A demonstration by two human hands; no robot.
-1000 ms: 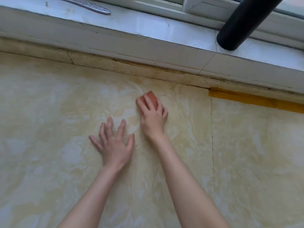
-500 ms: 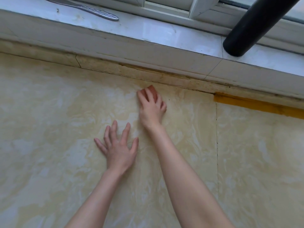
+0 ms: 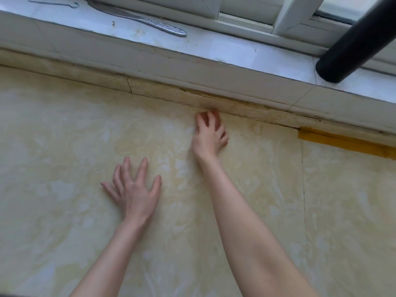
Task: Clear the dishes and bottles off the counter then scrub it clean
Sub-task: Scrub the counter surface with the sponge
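Wire hook: a thin grey metal wire hook [image 3: 53, 4] lies on the white tiled window sill [image 3: 235, 52], at the upper left of the frame.
Knife: a silver metal table knife with an embossed handle [image 3: 141, 19] lies on the same sill, just right of the wire.
Counter: the cream marbled stone counter [image 3: 53, 157] fills the middle and lower frame.
Left hand: the left hand [image 3: 134, 189], left of centre, lies palm down on the counter. Its fingers are straight and spread wide, and it grasps nothing.
Right hand: the right hand [image 3: 209, 133], just above centre, is arched, with its fingers curled and splayed over the pad to grip it.
Scrub pad: a small reddish-orange scrub pad [image 3: 215, 116] shows between those fingers. It sits on the counter at its back edge, against the stained riser below the sill. It is blurred; probably a sponge.
Tape: a mustard-yellow strip of tape [image 3: 342, 144] runs along the back joint at the right.
Tube: a matte black cylinder [image 3: 360, 39] slants in from the upper right corner, its end over the sill.
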